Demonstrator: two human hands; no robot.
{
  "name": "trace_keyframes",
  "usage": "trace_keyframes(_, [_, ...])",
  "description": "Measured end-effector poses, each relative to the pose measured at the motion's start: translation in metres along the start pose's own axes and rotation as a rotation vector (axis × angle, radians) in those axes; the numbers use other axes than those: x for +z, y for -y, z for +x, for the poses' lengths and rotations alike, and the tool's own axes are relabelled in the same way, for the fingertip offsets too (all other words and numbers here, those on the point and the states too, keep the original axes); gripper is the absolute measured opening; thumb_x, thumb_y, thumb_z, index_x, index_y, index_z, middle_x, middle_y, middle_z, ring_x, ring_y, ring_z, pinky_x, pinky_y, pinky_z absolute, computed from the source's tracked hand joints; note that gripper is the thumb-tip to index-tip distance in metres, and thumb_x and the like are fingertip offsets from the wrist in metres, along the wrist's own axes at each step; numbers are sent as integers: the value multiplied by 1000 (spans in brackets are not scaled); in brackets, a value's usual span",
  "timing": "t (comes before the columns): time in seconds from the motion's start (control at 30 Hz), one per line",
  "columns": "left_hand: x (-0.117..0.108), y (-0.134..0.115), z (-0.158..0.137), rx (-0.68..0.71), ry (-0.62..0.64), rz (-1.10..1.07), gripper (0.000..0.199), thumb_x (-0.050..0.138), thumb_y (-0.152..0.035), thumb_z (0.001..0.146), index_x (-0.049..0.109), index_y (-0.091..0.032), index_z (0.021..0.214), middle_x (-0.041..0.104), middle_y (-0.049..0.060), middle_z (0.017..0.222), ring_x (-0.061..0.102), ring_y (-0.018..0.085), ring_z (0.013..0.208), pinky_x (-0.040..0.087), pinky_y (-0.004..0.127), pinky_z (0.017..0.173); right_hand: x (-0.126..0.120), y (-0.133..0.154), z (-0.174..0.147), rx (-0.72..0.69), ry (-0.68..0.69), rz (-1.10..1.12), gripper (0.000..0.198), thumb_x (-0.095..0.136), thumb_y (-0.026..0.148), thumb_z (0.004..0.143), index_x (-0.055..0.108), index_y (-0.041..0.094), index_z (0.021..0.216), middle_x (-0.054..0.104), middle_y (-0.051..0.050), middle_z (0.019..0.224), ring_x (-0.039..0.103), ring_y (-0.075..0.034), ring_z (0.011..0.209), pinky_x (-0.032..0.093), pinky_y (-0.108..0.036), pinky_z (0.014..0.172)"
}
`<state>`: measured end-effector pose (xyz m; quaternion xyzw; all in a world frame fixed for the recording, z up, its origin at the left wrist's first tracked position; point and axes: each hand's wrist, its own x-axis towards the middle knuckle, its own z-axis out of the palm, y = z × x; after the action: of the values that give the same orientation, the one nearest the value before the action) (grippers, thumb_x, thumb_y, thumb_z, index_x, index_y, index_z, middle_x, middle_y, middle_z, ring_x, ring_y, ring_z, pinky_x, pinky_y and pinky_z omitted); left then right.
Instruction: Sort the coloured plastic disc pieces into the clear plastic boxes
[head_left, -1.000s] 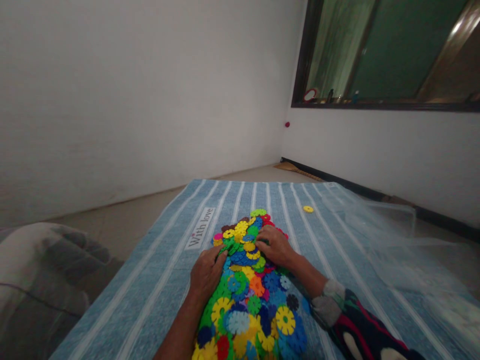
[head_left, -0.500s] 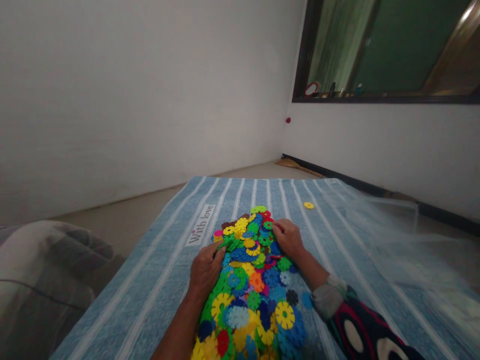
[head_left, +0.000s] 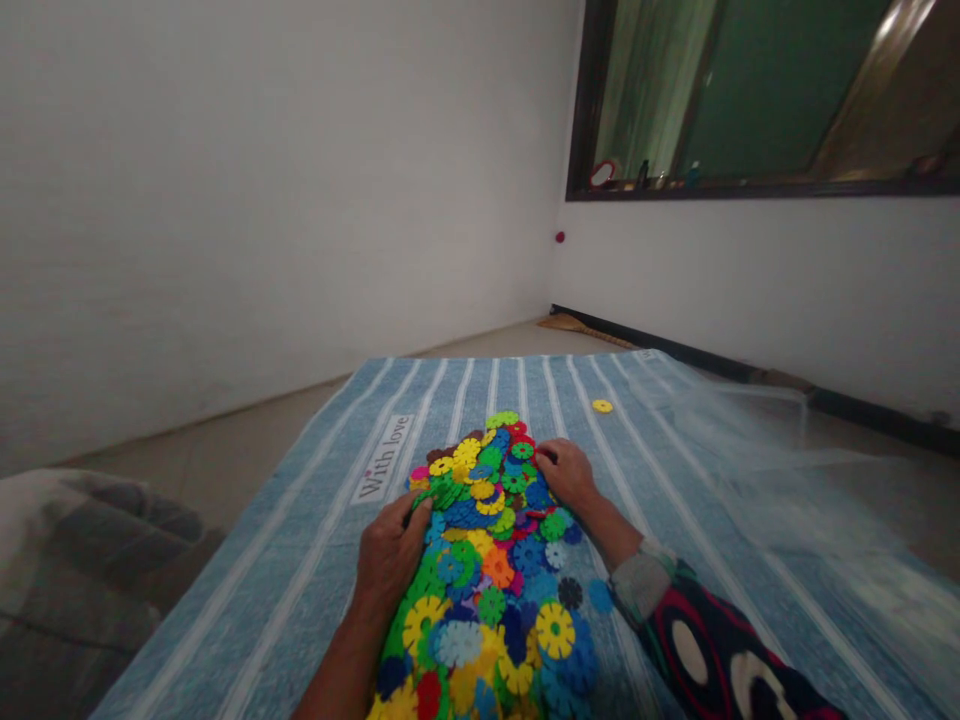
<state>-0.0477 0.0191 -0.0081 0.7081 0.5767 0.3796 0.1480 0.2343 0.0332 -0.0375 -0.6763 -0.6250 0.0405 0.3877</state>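
A long heap of notched plastic discs (head_left: 480,590) in many colours lies on the striped cloth between my hands. My left hand (head_left: 394,545) is at the heap's left side, thumb and fingers closed on the edge of some green notched discs (head_left: 442,490). Across from it, my right hand (head_left: 568,470) rests at the far right edge of the heap with curled fingers. Its fingertips meet the heap beside a red disc (head_left: 531,440), and what they pinch is hidden. Blue overlapping discs (head_left: 469,513) lie between the two hands.
A single yellow disc (head_left: 602,406) lies apart on the blue-and-white striped cloth (head_left: 300,560). Clear plastic (head_left: 757,420) stands along the right side. Pale draped fabric (head_left: 67,540) is at lower left. Behind are a wall and a broom (head_left: 574,323) on the floor.
The view has turned slightly to the right, so everything sits a little further left. My hands keep nearly the same places on the heap.
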Motion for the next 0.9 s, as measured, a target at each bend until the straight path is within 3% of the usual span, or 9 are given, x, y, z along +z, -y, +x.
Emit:
trace_keyframes(0.53, [-3,-2,1,-6,29,39,42,46,-49,79,72,-22,98,74,2,103,67,24,95,51,32,88,-8,8,-2,71,-33,320,19,54,26,77,72,20,74,70,0,69,62,-16,66,44,-25,64])
trace_keyframes(0.9, [-1,-7,3,5,85,112,46,42,-47,81,70,-20,104,73,4,104,66,24,98,50,32,87,-16,8,-5,101,110,458,19,60,32,72,72,19,79,69,1,69,62,-15,66,47,-26,63])
